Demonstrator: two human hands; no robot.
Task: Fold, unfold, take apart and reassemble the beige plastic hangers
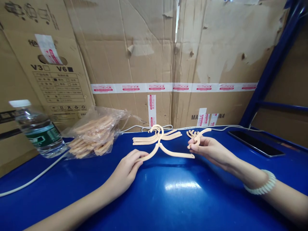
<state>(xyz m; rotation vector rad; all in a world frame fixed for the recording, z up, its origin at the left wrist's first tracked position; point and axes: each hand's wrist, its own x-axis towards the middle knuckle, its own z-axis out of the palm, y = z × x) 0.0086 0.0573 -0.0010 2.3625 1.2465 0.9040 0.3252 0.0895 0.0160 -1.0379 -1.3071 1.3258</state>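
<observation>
Beige hanger (176,154): one arm's end pinched in my left hand (128,164), just in front of the stacked hangers (146,139) on the blue table (144,205).
My right hand (211,149): well apart from the left, thumb and fingers gripping a curved beige piece (201,133).
Left side: clear bag (103,123) of beige pieces, water bottle (40,131).
Right side: dark phone (255,143).
Behind: cardboard (132,64).

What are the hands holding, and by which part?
Left hand: the spread hanger, by the end of its left arm. Right hand: a pale curved piece; fingers hide the exact grip.
</observation>
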